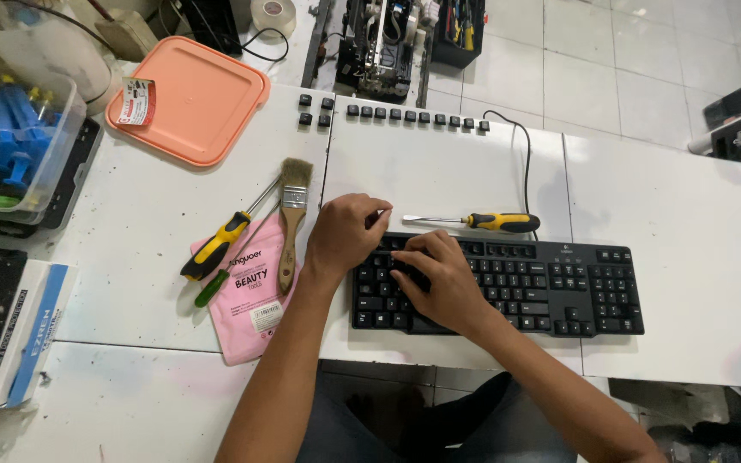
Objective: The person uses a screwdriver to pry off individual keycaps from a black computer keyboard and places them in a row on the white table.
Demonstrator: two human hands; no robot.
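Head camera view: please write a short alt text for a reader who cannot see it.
Two bare hands work on the upper left corner of a black keyboard on a white table: left hand at its edge, right hand on the keys. Removed keycaps are lined up behind, beside a yellow-handled screwdriver.

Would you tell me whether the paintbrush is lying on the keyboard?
No, the paintbrush lies left of the keyboard, its handle resting on a pink pouch.

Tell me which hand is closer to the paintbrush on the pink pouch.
Left. The left hand sits just right of the paintbrush, at the keyboard's top-left corner. The right hand is farther right, on the keys.
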